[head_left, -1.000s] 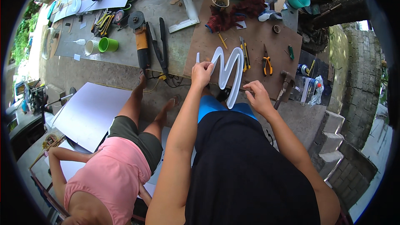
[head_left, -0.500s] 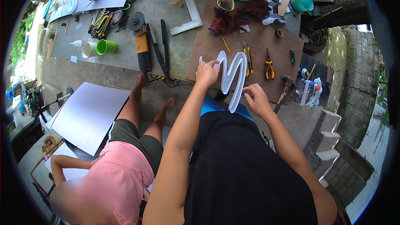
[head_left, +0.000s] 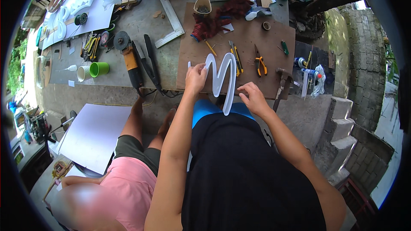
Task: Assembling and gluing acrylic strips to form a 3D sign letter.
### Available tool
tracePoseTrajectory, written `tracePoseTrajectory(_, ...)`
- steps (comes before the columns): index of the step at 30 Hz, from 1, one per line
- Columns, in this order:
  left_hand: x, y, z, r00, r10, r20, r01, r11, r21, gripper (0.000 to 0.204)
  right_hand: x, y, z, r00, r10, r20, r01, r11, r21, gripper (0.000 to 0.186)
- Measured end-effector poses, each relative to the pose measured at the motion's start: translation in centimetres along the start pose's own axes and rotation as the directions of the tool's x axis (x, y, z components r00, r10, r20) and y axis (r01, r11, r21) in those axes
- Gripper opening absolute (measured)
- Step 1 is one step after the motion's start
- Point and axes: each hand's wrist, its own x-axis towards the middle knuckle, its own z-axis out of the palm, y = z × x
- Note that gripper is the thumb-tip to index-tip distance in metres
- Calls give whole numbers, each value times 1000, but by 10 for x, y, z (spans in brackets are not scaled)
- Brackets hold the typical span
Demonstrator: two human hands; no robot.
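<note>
My left hand is closed on the left end of a white, M-like letter shape, a bent channel with raised walls. It is held up over the near edge of the brown board, its long right stroke reaching down toward my shirt. Just right of that stroke, my right hand has its fingers bent and apart, with nothing in them and a small gap to the letter. Two cutter knives and orange-handled pliers lie on the board beyond. A hammer rests at the board's near right edge.
On the table to the left lie an angle grinder, a hair straightener, a green cup and a metal square. Red gloves lie farther back. A person in a pink shirt is close on my left, near a white sheet.
The head view has shifted, so the table things sit farther left in it. My left hand keeps its hold on the letter shape; my right hand stays beside it.
</note>
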Motion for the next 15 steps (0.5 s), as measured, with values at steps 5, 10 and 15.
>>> tracePoseTrajectory(5, -48, 1, -24, 951, 22, -308, -47, 996, -75, 22, -7, 5, -12, 1000, -5, 3, 5, 1000, 26, 19)
tracePoseTrajectory(10, -96, -24, -10, 891, 18, -454, -98, 984, -152, 16, -19, 28, -24, 999, -5, -33, 7, 999, 53, 19)
tracePoseTrajectory(15, -147, -62, -2, 881, -44, -472, 16, 998, -63, 17, -24, 47, -28, 998, -59, -8, 60, 987, 148, 17)
